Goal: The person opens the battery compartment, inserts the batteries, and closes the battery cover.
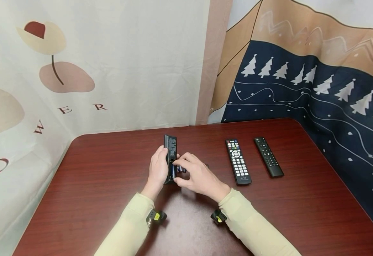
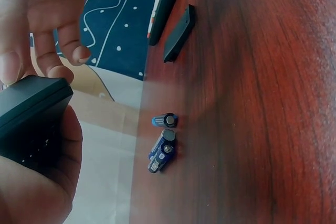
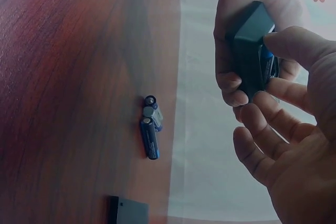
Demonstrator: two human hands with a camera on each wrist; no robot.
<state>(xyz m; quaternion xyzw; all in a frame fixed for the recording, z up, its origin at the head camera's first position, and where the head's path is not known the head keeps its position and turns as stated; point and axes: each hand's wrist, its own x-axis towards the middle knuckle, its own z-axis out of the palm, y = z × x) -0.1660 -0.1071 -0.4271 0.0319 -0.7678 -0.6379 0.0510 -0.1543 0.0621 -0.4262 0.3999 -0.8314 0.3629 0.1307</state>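
Remote [image 1: 172, 151] lies between the hands [image 1: 157, 169] [image 1: 198, 175], right fingertips [image 3: 278, 88] seemingly on its battery [image 3: 268, 60].

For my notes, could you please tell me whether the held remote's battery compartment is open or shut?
Open: the battery compartment is uncovered, with a blue battery showing inside.
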